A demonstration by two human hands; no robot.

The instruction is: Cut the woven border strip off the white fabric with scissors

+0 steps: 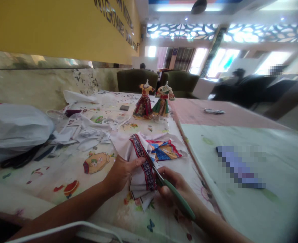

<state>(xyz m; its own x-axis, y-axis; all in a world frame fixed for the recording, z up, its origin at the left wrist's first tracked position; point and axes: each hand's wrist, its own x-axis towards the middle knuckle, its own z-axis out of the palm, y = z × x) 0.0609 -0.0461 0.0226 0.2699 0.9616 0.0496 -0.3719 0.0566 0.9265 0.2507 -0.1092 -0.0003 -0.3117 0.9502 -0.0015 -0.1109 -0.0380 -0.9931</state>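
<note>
My left hand [123, 170] pinches a white piece of fabric with a dark, red-edged patterned border [145, 165]; the thumb lies on the border. In my right hand [173, 182] is a pair of scissors [178, 199] with green handles, its blades lying along the border's right edge. Whether the blades are parted I cannot tell. Just beyond the blades lies a blue, gold and red patterned cloth piece [165, 150]. To the left of my left hand rests a tan cut-out [96, 162] with a dark red corner.
Two small dressed dress forms [143, 101] stand farther back. Paper scraps [84, 135] and a white plastic bag [17, 128] lie at the left. A blurred-out purple object [237, 168] lies on the right table. Behind are dark armchairs [179, 82] and people.
</note>
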